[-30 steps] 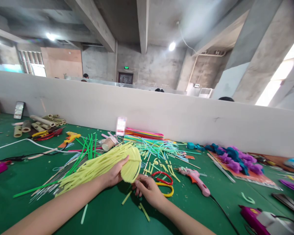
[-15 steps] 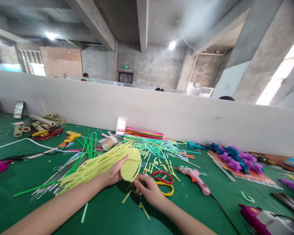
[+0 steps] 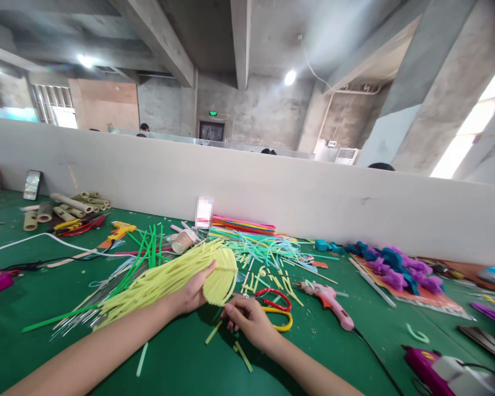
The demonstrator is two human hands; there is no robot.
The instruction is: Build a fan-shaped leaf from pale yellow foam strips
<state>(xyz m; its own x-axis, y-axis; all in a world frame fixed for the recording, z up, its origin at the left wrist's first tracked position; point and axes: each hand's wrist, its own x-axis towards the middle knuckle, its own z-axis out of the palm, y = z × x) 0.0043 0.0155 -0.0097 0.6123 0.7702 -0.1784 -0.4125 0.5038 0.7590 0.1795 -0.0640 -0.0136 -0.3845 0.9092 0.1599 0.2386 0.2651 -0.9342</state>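
My left hand (image 3: 193, 290) is closed on a thick bundle of yellow pipe cleaners (image 3: 165, 280), whose loose ends trail to the left. At the bundle's right end the strands form a rounded, flat fan (image 3: 223, 278). My right hand (image 3: 245, 317) is just below the fan's lower edge, its fingers curled together; whatever they hold, if anything, is hidden. Right beside that hand lie scissors (image 3: 280, 319) with one red and one yellow handle loop. Short yellow cut pieces (image 3: 243, 356) rest on the green table (image 3: 181, 368) below.
A pink glue gun (image 3: 332, 305) lies to the right, its cord running forward. Behind my hands is a heap of green and blue pipe cleaners (image 3: 268, 247). Purple and teal fuzzy shapes (image 3: 396, 267) sit at right; a yellow glue gun (image 3: 121, 231) and bamboo tubes (image 3: 74, 204) at left. A white partition (image 3: 313, 192) closes the back.
My right hand has shifted very slightly down and away from the fan's lower edge. My left hand and the yellow bundle stay in place.
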